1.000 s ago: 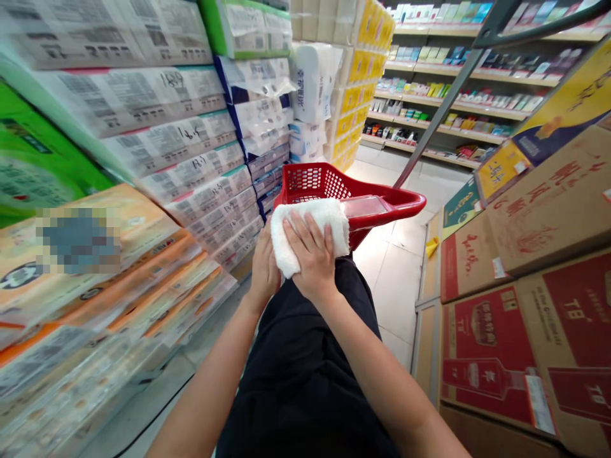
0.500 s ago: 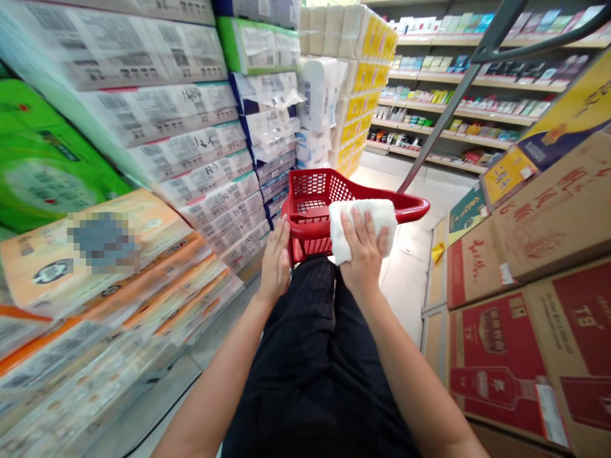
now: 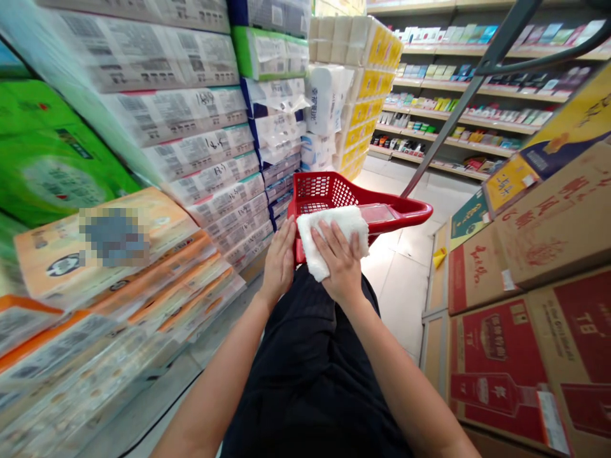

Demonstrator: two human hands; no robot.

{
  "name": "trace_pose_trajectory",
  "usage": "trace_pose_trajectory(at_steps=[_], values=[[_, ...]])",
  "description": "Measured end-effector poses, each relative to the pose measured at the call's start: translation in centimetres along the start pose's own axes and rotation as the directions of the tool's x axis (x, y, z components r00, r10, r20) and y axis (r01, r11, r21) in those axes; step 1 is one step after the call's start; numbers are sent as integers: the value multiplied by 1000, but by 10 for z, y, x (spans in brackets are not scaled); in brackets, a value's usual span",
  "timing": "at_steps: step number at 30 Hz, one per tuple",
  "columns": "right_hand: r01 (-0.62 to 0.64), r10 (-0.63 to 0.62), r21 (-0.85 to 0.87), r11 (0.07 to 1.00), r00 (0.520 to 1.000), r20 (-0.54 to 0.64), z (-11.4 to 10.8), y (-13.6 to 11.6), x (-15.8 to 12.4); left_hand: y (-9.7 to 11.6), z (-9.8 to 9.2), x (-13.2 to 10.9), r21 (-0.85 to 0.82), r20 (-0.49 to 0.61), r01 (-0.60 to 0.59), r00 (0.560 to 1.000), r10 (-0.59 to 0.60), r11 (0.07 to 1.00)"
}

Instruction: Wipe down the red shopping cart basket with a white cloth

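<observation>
A red plastic shopping basket with mesh walls stands in front of my legs. Across its near rim lies a folded white cloth, which my right hand presses down with fingers stretched over it. The cloth hides part of the rim, while the basket's red handle end juts out bare to the right. My left hand rests against the basket's near left corner, its fingers straight and close together.
Stacked tissue packs rise on the left, with orange packs nearer me. Cardboard cartons line the right side. A dark metal pole slants from behind the basket to the upper right. Product shelves stand beyond the tiled floor.
My right hand and the cloth have slid left along the basket's near rim, uncovering its right part. My left hand stays at the corner.
</observation>
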State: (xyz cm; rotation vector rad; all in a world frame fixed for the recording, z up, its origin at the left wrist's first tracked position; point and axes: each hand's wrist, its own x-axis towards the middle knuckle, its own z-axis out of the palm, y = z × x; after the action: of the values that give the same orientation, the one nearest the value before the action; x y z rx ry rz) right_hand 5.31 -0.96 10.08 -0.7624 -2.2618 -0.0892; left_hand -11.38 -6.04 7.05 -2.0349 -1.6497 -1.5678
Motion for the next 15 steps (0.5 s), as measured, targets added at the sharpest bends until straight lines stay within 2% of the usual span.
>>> trace_pose_trajectory(at_steps=[5,8,11,15], values=[[-87,82,-99,991,995,-53,-23,44,-11,1,4,0,-47,-30,17,999,-19,999],[-205,194,-121,971,976,-98,-27,50,-8,1,8,0,-76,-53,24,998,-28,997],[-261,252,-115,958,964,-87,-19,27,-1,2,10,0,-80,-71,33,997,-38,996],[-179,179,-23,984,984,21,-1,-22,15,-5,13,-5,-92,-87,33,995,-41,995]])
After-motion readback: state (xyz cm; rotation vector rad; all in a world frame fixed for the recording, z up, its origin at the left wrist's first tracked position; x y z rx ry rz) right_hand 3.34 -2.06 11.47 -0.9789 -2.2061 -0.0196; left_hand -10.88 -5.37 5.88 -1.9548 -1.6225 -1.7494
